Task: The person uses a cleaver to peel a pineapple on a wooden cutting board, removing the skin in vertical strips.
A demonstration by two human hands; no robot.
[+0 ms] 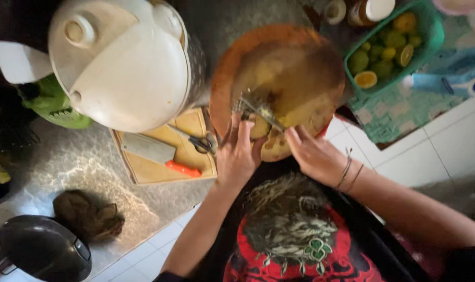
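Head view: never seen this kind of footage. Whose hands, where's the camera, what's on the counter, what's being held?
There is no machine here: a person works with two bare hands, and one camera on their head looks straight down, so their arms enter from the bottom.

The left hand and the right hand both rest on yellowish food on a round wooden chopping board. A metal knife blade lies between them; which hand grips it is unclear.

Beside it, a rectangular wooden board carries a cleaver with an orange handle and scissors. A large white rice cooker sits above it, a green plastic basket of limes at the upper right and a dark pan at the lower left.
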